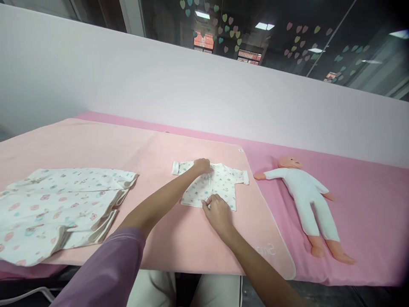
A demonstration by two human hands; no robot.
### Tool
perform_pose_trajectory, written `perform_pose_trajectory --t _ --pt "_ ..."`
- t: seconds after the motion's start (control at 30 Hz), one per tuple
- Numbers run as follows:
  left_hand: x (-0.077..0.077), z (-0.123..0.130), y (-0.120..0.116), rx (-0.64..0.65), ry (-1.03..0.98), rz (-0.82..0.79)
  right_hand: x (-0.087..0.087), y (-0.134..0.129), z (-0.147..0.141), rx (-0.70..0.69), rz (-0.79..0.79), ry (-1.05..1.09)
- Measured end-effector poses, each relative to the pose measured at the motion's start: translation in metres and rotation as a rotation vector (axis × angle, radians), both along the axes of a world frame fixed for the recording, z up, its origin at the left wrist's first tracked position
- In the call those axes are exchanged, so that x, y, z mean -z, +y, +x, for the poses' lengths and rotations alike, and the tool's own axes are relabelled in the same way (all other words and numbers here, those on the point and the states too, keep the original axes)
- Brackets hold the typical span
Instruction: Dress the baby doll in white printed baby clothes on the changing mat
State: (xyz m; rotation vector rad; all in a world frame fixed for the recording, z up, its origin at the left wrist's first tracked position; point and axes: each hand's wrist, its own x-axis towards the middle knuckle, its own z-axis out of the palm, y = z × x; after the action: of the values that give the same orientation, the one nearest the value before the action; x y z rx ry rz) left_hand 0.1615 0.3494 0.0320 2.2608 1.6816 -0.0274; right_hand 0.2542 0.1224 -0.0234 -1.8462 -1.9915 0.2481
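A small white baby shirt [223,181] with a tiny print lies spread on the pink mat [153,160], its sleeves out to both sides and its cuffs folded back. At the neckline, my left hand [203,165] is closed on the upper front edge of the shirt. My right hand [217,209] pinches the lower front edge near the hem, thumb and forefinger together. Between the two hands runs the shirt's front opening.
Folded printed cloths [73,196] lie at the left of the mat. On the pink sheet [367,204] at the right rests a doll [303,187] in white clothing, one arm near the shirt's cuff. A white wall [191,94] stands behind.
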Motion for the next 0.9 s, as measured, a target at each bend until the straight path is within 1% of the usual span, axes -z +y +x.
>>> perform_pose_trajectory --t 0.13,0.27,0.37,0.47,0.63,0.7,0.8,0.9 --pt "0.000 -0.008 0.007 -0.010 -0.030 -0.060 -0.004 -0.003 0.000 0.021 0.025 0.006" --pt "0.004 -0.023 0.018 -0.014 -0.118 -0.119 -0.007 -0.005 -0.001 0.063 0.043 0.034" --pt "0.007 -0.040 0.022 -0.001 -0.234 -0.149 -0.008 -0.004 -0.002 0.087 0.019 0.073" --pt "0.011 -0.056 0.021 0.013 -0.375 -0.172 -0.009 0.001 -0.002 0.106 -0.037 0.102" --pt "0.020 -0.071 0.014 0.030 -0.595 -0.158 -0.014 0.014 0.000 0.124 -0.128 0.091" --pt "0.024 -0.073 0.014 0.038 -0.654 -0.145 -0.018 0.021 0.002 0.105 -0.155 0.084" --pt "0.027 -0.078 0.015 0.053 -0.697 -0.120 -0.025 0.032 0.002 0.024 -0.175 0.091" --pt "0.023 -0.089 0.019 0.069 -0.682 -0.078 -0.037 0.042 -0.011 -0.090 -0.115 0.196"
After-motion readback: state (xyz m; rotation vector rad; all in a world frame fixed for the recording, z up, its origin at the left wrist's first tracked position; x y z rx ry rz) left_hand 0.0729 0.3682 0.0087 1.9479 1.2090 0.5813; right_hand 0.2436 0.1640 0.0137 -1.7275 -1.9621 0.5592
